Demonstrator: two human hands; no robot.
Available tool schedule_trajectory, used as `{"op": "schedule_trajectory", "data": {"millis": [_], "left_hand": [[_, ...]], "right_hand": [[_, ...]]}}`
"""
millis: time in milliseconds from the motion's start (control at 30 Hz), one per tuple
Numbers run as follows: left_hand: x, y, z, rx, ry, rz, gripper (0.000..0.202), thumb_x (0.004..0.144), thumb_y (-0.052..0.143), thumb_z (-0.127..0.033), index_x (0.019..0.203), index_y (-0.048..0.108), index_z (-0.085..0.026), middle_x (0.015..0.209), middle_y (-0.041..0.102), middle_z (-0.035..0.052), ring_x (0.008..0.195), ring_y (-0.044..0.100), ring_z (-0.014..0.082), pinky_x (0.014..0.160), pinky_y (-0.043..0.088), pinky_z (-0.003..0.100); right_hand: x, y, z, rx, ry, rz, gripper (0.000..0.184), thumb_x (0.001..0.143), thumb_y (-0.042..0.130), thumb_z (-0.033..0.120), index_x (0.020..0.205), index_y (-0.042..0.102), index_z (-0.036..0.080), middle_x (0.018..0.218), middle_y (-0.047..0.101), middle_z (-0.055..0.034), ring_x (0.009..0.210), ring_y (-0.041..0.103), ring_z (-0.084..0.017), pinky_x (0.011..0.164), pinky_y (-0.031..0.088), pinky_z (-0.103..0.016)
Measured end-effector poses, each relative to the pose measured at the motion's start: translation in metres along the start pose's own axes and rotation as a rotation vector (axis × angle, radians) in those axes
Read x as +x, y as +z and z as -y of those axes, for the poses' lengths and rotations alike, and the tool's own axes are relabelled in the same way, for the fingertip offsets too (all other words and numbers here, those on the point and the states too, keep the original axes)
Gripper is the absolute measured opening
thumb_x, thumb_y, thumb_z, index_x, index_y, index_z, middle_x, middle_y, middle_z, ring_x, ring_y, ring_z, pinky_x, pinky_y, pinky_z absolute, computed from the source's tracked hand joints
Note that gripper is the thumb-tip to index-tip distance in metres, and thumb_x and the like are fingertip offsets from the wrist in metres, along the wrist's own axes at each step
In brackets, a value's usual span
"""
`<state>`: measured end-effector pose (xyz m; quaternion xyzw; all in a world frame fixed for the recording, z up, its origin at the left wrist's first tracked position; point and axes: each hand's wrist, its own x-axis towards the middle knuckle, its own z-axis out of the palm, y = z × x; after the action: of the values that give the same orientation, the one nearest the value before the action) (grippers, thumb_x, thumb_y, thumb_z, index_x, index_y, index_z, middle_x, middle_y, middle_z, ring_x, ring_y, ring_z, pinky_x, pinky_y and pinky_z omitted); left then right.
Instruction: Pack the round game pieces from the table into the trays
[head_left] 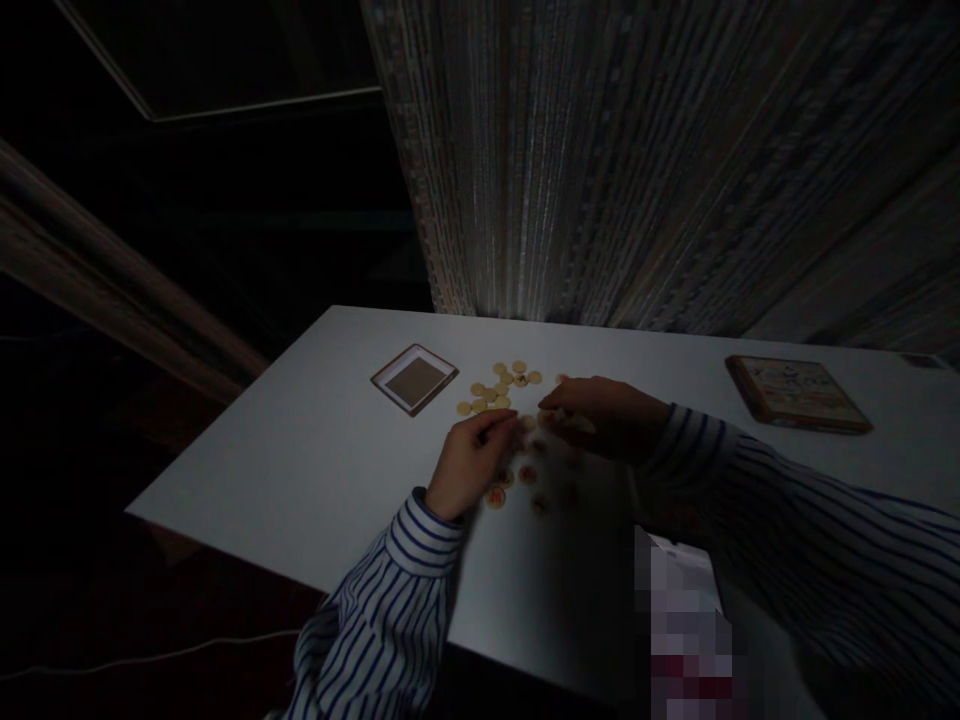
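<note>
Several small round tan game pieces (496,390) lie scattered on a white table (315,460); a few more with red marks (496,496) lie nearer to me. My left hand (472,462) rests among them with its fingers curled together, pinching at a piece. My right hand (600,412) lies just to the right, fingers closed low over the pieces; what they hold is hidden. Both arms wear blue-and-white striped sleeves. The room is very dim.
A small square open box (414,380) with a white rim sits left of the pieces. A flat printed box (796,394) lies at the far right of the table. A textured curtain (660,160) hangs behind. A thin white cable (150,658) runs along the dark floor.
</note>
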<state>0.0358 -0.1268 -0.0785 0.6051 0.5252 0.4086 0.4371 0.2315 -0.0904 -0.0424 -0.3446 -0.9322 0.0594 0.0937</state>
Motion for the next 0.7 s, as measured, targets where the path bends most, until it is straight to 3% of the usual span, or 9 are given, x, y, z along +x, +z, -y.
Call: {"op": "schedule_trajectory", "data": {"millis": [133, 333, 467, 700], "left_hand": [[-0.022, 0.022, -0.014, -0.232, -0.068, 0.146, 0.026, 0.076, 0.056, -0.033, 0.09, 0.068, -0.014, 0.078, 0.067, 0.0049, 0.059, 0.055, 0.0102, 0.054, 0.042, 0.021], [-0.043, 0.048, -0.017, -0.462, -0.184, 0.163, 0.025, 0.071, 0.062, -0.032, 0.086, 0.069, -0.013, 0.067, 0.063, 0.0023, 0.049, 0.045, 0.0058, 0.046, 0.033, 0.018], [-0.055, 0.062, -0.015, -0.48, -0.214, 0.21, 0.025, 0.072, 0.061, -0.034, 0.083, 0.07, -0.013, 0.064, 0.061, 0.0014, 0.049, 0.043, 0.0052, 0.046, 0.031, 0.018], [-0.073, 0.091, -0.014, -0.476, -0.267, 0.176, 0.029, 0.07, 0.062, -0.039, 0.082, 0.067, -0.013, 0.054, 0.054, -0.0023, 0.046, 0.043, 0.0057, 0.045, 0.031, 0.018]], "right_hand": [[-0.027, -0.009, 0.018, 0.08, -0.077, -0.064, 0.019, 0.078, 0.046, 0.024, 0.09, 0.06, 0.016, 0.081, 0.064, -0.0079, 0.073, 0.057, -0.017, 0.065, 0.042, -0.029], [-0.057, -0.009, 0.029, 0.123, -0.159, -0.165, 0.015, 0.081, 0.044, 0.02, 0.087, 0.057, 0.015, 0.079, 0.062, -0.0074, 0.072, 0.055, -0.015, 0.064, 0.044, -0.028], [-0.08, 0.0, 0.033, 0.091, -0.176, -0.223, 0.014, 0.082, 0.045, 0.018, 0.092, 0.055, 0.015, 0.084, 0.062, -0.0081, 0.075, 0.056, -0.015, 0.065, 0.046, -0.029], [-0.111, 0.012, 0.038, 0.064, -0.07, -0.386, 0.017, 0.085, 0.046, 0.029, 0.092, 0.056, 0.017, 0.085, 0.063, -0.0074, 0.077, 0.058, -0.014, 0.064, 0.048, -0.029]]}}
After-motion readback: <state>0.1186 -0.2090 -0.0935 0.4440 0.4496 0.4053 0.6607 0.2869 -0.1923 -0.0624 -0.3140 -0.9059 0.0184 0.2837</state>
